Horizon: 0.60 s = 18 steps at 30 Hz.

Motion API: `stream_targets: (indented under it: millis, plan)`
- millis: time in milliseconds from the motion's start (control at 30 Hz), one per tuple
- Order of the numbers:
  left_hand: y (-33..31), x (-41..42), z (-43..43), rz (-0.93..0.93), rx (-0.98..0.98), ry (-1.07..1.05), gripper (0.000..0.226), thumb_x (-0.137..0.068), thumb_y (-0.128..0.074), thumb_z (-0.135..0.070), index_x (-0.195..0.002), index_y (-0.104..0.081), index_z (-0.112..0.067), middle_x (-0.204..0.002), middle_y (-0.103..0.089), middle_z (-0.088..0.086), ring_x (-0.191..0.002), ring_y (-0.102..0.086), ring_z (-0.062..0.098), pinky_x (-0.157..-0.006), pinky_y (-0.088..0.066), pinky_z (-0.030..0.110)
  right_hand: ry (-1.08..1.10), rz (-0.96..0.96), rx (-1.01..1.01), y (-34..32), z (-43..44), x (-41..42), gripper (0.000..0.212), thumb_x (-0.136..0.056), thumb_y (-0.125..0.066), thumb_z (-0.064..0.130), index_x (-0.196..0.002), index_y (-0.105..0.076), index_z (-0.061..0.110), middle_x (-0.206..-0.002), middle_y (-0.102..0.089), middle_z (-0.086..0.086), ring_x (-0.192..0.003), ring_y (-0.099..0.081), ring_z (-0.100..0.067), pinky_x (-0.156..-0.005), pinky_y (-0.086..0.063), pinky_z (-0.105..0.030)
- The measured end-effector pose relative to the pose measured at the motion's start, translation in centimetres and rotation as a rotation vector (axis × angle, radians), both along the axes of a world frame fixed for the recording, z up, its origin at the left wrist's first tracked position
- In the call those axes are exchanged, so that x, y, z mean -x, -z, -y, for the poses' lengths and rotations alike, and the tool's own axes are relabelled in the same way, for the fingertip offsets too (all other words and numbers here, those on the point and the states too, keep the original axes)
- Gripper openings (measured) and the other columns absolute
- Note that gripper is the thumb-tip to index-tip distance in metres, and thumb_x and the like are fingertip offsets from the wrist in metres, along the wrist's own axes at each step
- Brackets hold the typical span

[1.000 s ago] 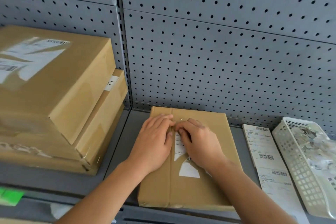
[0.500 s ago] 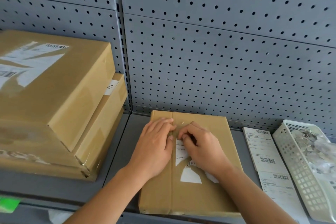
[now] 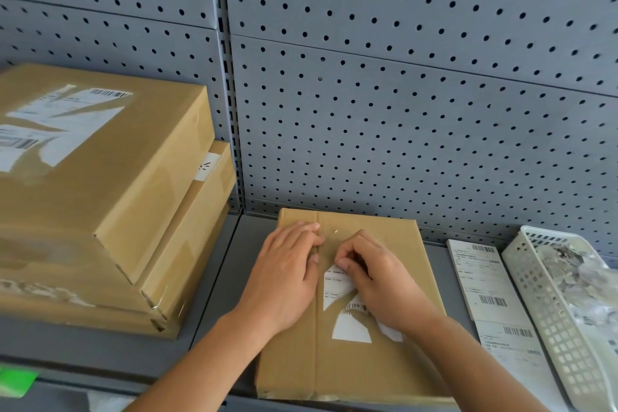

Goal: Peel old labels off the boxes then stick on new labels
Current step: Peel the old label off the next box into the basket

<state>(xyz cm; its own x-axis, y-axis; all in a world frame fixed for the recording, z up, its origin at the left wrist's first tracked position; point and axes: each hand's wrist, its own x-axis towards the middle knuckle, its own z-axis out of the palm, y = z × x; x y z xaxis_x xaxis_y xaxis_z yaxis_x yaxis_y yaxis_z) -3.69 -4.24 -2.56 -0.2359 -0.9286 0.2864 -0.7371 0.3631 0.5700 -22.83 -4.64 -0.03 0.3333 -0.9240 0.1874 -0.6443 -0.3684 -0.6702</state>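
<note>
Box: the box (image 3: 378,375) lies flat on the shelf (image 3: 234,278), with the torn old label (image 3: 351,328) on its top, right of the seam.
Left hand: my left hand (image 3: 287,278) lies flat, fingers straight, pressing so the box cannot slide.
Right hand: my right hand (image 3: 378,281) has its fingers (image 3: 344,266) curled, pinching the label's upper edge to lift it.
Around: new labels (image 3: 485,284) and the scrap basket (image 3: 541,311) sit to the right, stacked boxes (image 3: 100,177) to the left; I judge nothing blocks me.

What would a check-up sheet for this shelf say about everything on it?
Surface: grey shelf holds everything.
Job's things: box lies flat; old label torn, partly peeled; new labels lie right of it; stacked boxes at left.
Clutter: white basket of scraps.
Hands: left hand presses flat on the box; right hand pinches the old label's top edge.
Cables: nothing seen.
Surroundings: grey pegboard behind.
</note>
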Motion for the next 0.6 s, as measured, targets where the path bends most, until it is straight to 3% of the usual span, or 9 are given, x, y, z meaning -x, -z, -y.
stream_targets:
  millis: [133,233,333,400,600]
  plan:
    - [0.0,0.0,0.0,0.005,0.0,0.0,0.03,-0.105,-0.044,-0.025,-0.133,-0.055,-0.024,-0.151,-0.043,-0.015,-0.145,-0.022,-0.002,-0.124,-0.017,0.029,-0.021,0.066,-0.035,-0.5,-0.4,0.3,0.012,-0.097,-0.063,0.015,-0.102,-0.064,0.025,-0.097,-0.055,0.016,-0.089,-0.056,-0.013,-0.078,-0.046,-0.019]
    - [0.0,0.0,0.1,0.013,0.002,0.003,0.031,-0.105,-0.043,-0.026,-0.133,-0.055,-0.024,-0.151,-0.042,-0.016,-0.146,-0.02,-0.002,-0.125,-0.014,0.027,-0.039,-0.003,-0.009,-0.2,-0.3,0.0,0.027,-0.094,-0.068,0.024,-0.118,-0.064,0.035,-0.099,-0.052,0.017,-0.083,-0.055,-0.012,-0.076,-0.046,-0.018]
    - [0.1,0.0,0.1,0.019,0.009,0.005,0.031,-0.104,-0.042,-0.027,-0.131,-0.056,-0.023,-0.15,-0.044,-0.015,-0.145,-0.023,-0.001,-0.124,-0.018,0.031,-0.039,-0.057,0.041,0.1,-0.3,-0.3,0.011,-0.093,-0.069,0.024,-0.102,-0.071,0.03,-0.099,-0.052,0.017,-0.081,-0.057,-0.01,-0.079,-0.048,-0.027]
    - [0.1,0.0,0.1,0.025,0.017,0.006,0.03,-0.104,-0.043,-0.025,-0.131,-0.056,-0.022,-0.15,-0.044,-0.014,-0.145,-0.023,0.0,-0.124,-0.018,0.031,-0.023,0.006,-0.023,-0.1,-0.4,0.0,0.009,-0.093,-0.068,0.016,-0.093,-0.07,0.025,-0.097,-0.056,0.016,-0.084,-0.058,-0.012,-0.079,-0.049,-0.026]
    - [-0.1,0.0,0.1,0.039,0.021,0.004,0.028,-0.104,-0.046,-0.021,-0.131,-0.055,-0.023,-0.151,-0.044,-0.013,-0.144,-0.024,0.0,-0.124,-0.015,0.026,0.008,0.224,-0.233,-1.2,-1.8,1.5,0.011,-0.098,-0.06,0.008,-0.094,-0.066,0.016,-0.098,-0.072,0.008,-0.094,-0.066,-0.011,-0.085,-0.052,-0.026]
